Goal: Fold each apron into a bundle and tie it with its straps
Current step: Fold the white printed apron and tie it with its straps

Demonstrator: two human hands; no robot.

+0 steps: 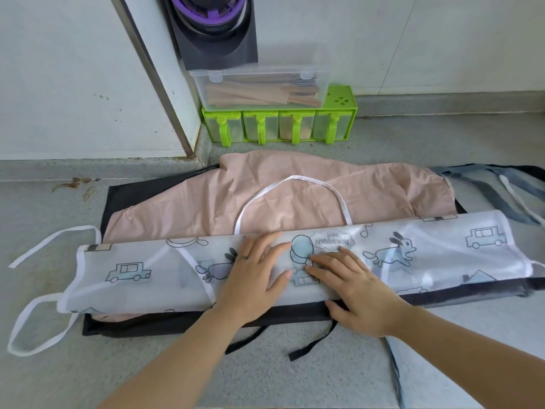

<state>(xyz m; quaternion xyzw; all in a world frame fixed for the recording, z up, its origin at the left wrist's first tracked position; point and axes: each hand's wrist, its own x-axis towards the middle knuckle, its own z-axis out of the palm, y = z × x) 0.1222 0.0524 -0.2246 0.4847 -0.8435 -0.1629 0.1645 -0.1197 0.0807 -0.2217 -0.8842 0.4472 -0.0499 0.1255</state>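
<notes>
Progress: translucent white cartoon-print apron (165,276) folded lengthwise, untied | my left hand (253,278) and right hand (356,290) press its middle, fingers spread | pink cloth apron (295,202) beneath it unfolded

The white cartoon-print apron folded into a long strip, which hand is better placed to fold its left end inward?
Probably the left hand: it lies flat on the white printed apron nearer that end and its loose white straps; the right hand presses the middle.
</notes>
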